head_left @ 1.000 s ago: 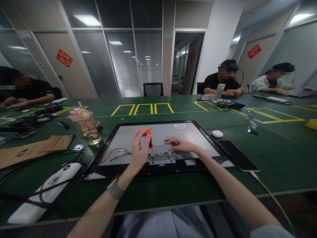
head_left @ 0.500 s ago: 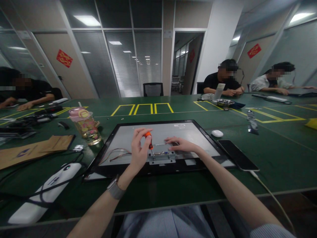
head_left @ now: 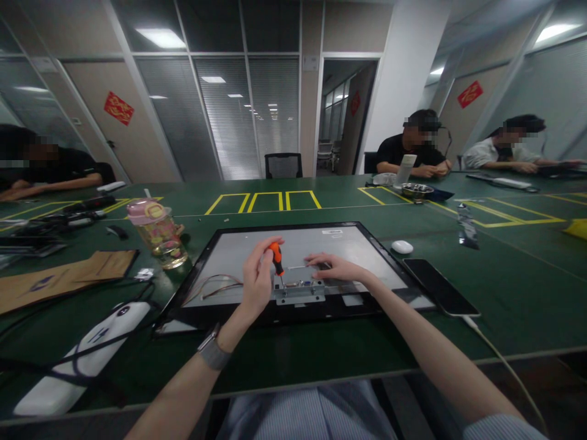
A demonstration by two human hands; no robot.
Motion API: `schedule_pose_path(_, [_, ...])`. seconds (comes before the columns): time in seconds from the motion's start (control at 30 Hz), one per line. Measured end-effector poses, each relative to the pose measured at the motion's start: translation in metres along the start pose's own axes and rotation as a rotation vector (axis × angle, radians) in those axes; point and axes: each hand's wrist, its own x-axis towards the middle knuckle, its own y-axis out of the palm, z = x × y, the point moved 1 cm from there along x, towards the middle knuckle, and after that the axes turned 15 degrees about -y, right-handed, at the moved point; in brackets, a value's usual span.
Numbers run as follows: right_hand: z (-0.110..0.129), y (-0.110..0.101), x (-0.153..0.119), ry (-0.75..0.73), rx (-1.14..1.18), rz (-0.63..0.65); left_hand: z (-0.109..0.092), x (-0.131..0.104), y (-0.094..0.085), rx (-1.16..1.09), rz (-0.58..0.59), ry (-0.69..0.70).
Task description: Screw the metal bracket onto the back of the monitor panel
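An orange and black screwdriver point(head_left: 277, 259) stands almost upright in my left hand point(head_left: 257, 272), its tip down at the left end of a metal bracket point(head_left: 300, 293) with connector ports. Under the bracket lies a display panel point(head_left: 229, 253), grey-backed with a black frame, flat on the table. My right hand point(head_left: 337, 267) rests on the panel beside the bracket's right end, fingers stretched out and partly over the bracket's far side. Thin coloured wires point(head_left: 215, 282) curl on the panel left of my left hand. What lies under my right palm is hidden.
Left of the panel are a lidded drink cup point(head_left: 158, 235), a brown paper bag point(head_left: 68, 278) and a white power strip point(head_left: 92, 354) with black cables. To the right lie a phone point(head_left: 441, 286) on a cable and a white case point(head_left: 402, 247). Several people sit across the table.
The fingers of my left hand have shifted around the screwdriver handle, and more of its orange side shows. My right hand has stayed in place.
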Motion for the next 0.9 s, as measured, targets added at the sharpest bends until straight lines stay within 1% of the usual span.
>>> schedule_pose_path(0.07, [-0.0008, -0.0001, -0.0002, -0.004, -0.005, -0.002, 0.0004, 0.0, -0.0001, 0.004, -0.007, -0.007])
schedule_pose_path(0.17, [-0.0026, 0.0001, -0.0004, -0.014, -0.009, 0.002, 0.0002, 0.0007, -0.0001, 0.071, -0.046, 0.051])
schedule_pose_path(0.23, [-0.0039, 0.0004, -0.0005, -0.023, -0.004, 0.003, -0.0005, 0.0008, -0.0001, 0.086, -0.052, 0.073])
schedule_pose_path(0.37, [-0.0052, 0.0005, -0.0005, -0.022, 0.003, 0.007, -0.0007, -0.0001, 0.0002, 0.028, 0.014, 0.008])
schedule_pose_path(0.47, [-0.0044, 0.0002, -0.0003, -0.015, 0.009, 0.013, 0.0006, -0.0001, 0.0006, 0.003, 0.014, -0.033])
schedule_pose_path(0.63, [-0.002, 0.0, 0.0002, -0.017, 0.008, 0.007, 0.0006, 0.0018, 0.0019, 0.072, -0.063, 0.083])
schedule_pose_path(0.7, [-0.0017, 0.0002, 0.0004, -0.025, 0.002, 0.006, -0.0002, 0.0017, 0.0018, 0.09, -0.088, 0.106])
schedule_pose_path(0.8, [-0.0026, 0.0002, 0.0004, -0.034, 0.0, 0.0, -0.001, 0.0006, 0.0009, 0.094, -0.066, 0.092])
schedule_pose_path(0.9, [-0.0029, 0.0, 0.0001, -0.034, 0.0, 0.002, 0.0, -0.0002, -0.0001, 0.069, -0.044, 0.044])
